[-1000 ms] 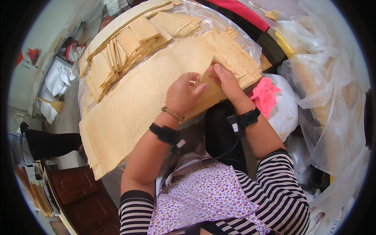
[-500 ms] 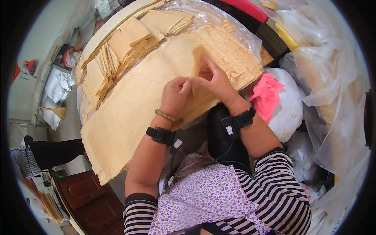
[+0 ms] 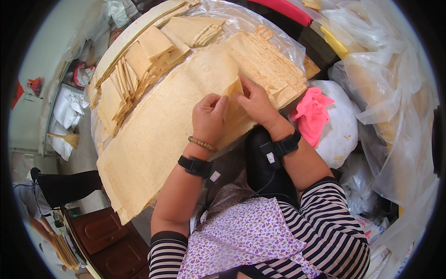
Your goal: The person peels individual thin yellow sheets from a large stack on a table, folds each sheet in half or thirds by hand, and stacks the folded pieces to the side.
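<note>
- white sacks (image 3: 62,116) and a small straw broom (image 3: 69,139) on the floor, far left
- dark wooden cabinet (image 3: 104,235) lower left, below the table edge
- folded tan sheet stacks (image 3: 134,69) fanned along the upper left of the round table (image 3: 121,38), lying on clear plastic film (image 3: 260,18)
- large flat thin sheet (image 3: 158,135), pale tan and dry-looking, runs from the lower left up to the hands; its near edge hangs over the table edge
- left hand (image 3: 209,118): fingers bent, thumb and fingertips pinched on the lifted corner of the top sheet; bead bracelet and black wrist strap on the forearm
- lifted sheet corner (image 3: 234,88) stands up between both hands, peeled off the pile
- right hand (image 3: 255,102): fingers curled, pinching the same corner from the other side, the two hands close together, nearly touching
- layered sheet pile (image 3: 269,65) behind the right hand, ragged edges
- pink cloth (image 3: 310,114) on a white sack (image 3: 344,130), just right of the right wrist
- clear plastic bags (image 3: 390,93) piled far right
</note>
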The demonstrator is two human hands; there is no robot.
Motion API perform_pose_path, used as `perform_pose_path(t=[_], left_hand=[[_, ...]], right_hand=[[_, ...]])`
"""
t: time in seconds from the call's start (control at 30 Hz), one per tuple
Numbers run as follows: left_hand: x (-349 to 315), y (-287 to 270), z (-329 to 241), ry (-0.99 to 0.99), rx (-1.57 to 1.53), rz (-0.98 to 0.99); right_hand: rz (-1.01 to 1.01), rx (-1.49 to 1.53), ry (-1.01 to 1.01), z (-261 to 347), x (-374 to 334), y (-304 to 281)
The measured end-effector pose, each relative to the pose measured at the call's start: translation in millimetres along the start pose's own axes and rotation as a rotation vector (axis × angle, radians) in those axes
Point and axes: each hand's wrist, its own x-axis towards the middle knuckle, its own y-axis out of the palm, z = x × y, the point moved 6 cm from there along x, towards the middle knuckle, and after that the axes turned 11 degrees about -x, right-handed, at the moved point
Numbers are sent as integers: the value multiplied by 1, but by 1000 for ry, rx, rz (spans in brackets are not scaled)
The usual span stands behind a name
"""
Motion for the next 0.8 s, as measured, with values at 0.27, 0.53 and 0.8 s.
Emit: perform_pose_path(t=[0.27, 0.53, 0.8], left_hand=[[3, 0, -12, 93, 162, -48], [6, 16, -46, 335, 424, -87], [29, -32, -9, -36, -259, -108]], right_hand=[[-247, -325, 235, -14, 7, -7], [-314, -523, 277, 13, 7, -16], [-416, -585, 341, -4, 10, -30]])
